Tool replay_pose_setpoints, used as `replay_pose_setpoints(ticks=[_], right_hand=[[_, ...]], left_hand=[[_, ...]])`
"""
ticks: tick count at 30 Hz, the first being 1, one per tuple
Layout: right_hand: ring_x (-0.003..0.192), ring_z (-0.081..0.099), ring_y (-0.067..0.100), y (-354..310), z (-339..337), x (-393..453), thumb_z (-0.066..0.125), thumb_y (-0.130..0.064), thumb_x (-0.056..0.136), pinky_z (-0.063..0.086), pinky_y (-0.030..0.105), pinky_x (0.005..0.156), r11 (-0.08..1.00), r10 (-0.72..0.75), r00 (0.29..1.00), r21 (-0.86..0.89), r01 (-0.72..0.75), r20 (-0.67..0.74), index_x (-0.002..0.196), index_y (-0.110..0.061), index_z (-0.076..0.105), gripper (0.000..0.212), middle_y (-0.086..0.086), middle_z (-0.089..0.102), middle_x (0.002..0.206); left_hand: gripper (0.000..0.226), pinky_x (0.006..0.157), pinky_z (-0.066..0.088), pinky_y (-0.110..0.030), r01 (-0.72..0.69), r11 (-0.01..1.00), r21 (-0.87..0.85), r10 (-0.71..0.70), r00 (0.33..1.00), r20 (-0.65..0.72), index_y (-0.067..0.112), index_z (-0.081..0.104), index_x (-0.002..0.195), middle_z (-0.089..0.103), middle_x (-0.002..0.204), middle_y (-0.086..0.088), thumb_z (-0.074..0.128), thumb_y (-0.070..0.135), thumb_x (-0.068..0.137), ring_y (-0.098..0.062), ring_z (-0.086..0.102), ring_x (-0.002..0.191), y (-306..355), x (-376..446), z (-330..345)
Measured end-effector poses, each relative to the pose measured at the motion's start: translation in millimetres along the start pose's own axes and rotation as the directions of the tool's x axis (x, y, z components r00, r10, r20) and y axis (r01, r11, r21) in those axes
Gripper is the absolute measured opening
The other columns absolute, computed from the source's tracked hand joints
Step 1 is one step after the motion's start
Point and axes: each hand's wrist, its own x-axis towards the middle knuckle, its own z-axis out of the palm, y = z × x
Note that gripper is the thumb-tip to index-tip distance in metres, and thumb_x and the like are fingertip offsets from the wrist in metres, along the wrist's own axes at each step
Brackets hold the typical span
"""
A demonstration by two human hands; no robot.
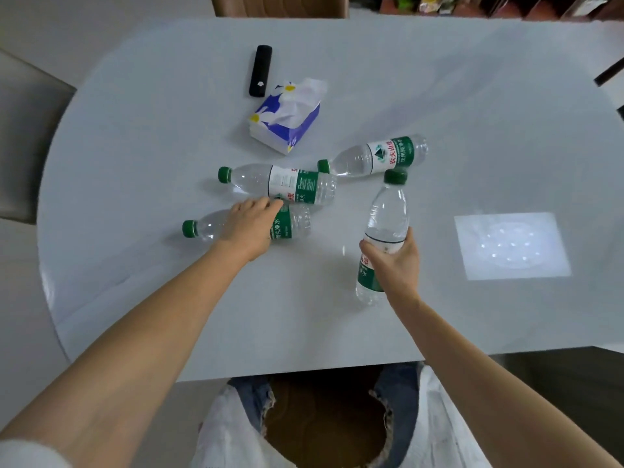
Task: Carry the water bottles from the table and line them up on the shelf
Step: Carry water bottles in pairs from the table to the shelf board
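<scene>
Several clear water bottles with green caps and green-white labels are on the white table (169, 136). My right hand (396, 265) grips one bottle (388, 214) around its middle, cap pointing away, its base near the table. My left hand (251, 226) lies over the nearest lying bottle (293, 224), fingers curved down around its label. A second lying bottle (287, 184) is just behind it. A third (374, 156) lies farther right, near the held bottle's cap. The shelf is not clearly in view.
A blue-and-white tissue pack (287, 116) and a black remote-like object (260, 70) lie behind the bottles. A bright light patch (511, 246) falls on the table's right side. Chairs stand at the far edge (280, 5) and the left (27, 136).
</scene>
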Motion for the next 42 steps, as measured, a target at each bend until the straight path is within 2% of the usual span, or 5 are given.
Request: replay_pose_setpoints(ticks=[14, 19, 23, 35, 42], right_hand=[[0.075, 0.065, 0.015, 4, 20, -25, 0.076, -0.020, 0.065, 0.054, 0.035, 0.072, 0.996, 0.044, 0.991, -0.088, -0.033, 0.129, 0.098, -0.020, 0.054, 0.040, -0.003, 0.064, 0.083], [0.079, 0.067, 0.020, 0, 30, -39, 0.076, -0.022, 0.065, 0.056, 0.039, 0.075, 0.994, 0.056, 0.986, -0.100, -0.041, 0.154, 0.098, -0.019, 0.054, 0.040, 0.000, 0.066, 0.084], [0.080, 0.067, 0.020, 0, 33, -44, 0.076, -0.027, 0.061, 0.057, 0.043, 0.078, 0.992, 0.063, 0.980, -0.116, -0.042, 0.187, 0.097, -0.019, 0.055, 0.042, 0.002, 0.067, 0.086], [0.081, 0.068, 0.018, 21, 27, -48, 0.074, -0.031, 0.062, 0.057, 0.042, 0.078, 0.983, 0.172, 0.961, -0.097, -0.154, 0.217, 0.099, -0.021, 0.058, 0.042, 0.000, 0.069, 0.088], [0.073, 0.067, 0.017, 1, -6, -69, 0.074, -0.020, 0.077, 0.055, 0.029, 0.062, 0.985, 0.141, 0.940, 0.055, -0.166, 0.311, 0.102, -0.015, 0.061, 0.029, 0.005, 0.069, 0.084]], left_hand=[[0.058, 0.115, 0.024, -0.052, -0.694, 0.663, 0.280, 0.690, 0.712, 0.131, 0.019, 0.057, 0.122, 0.060, 0.113, -0.006, 0.044, -0.006, 0.071, -0.027, 0.057, 0.116, -20, -94, 17], [0.070, 0.121, 0.004, -0.042, -0.163, 0.978, -0.129, 0.182, 0.971, 0.153, 0.022, 0.034, 0.145, 0.026, 0.156, -0.001, 0.055, 0.006, 0.080, -0.022, 0.007, 0.149, -12, -108, 4], [0.097, 0.103, 0.035, -0.043, 0.526, 0.557, -0.642, -0.565, 0.807, 0.171, 0.012, 0.013, 0.150, 0.027, 0.147, -0.012, 0.070, 0.043, 0.078, -0.033, 0.032, 0.136, 8, -103, 6], [0.101, 0.084, 0.046, -0.038, 0.584, 0.626, -0.517, -0.523, 0.806, 0.278, 0.031, 0.001, 0.151, 0.045, 0.132, -0.015, 0.070, 0.033, 0.077, -0.038, 0.058, 0.108, 11, -91, 28], [0.046, 0.057, 0.055, -0.030, 0.499, -0.074, -0.863, -0.221, 0.836, 0.503, 0.011, 0.054, 0.120, 0.067, 0.086, -0.012, 0.072, 0.010, 0.078, -0.023, 0.066, 0.062, 8, -133, 1]])
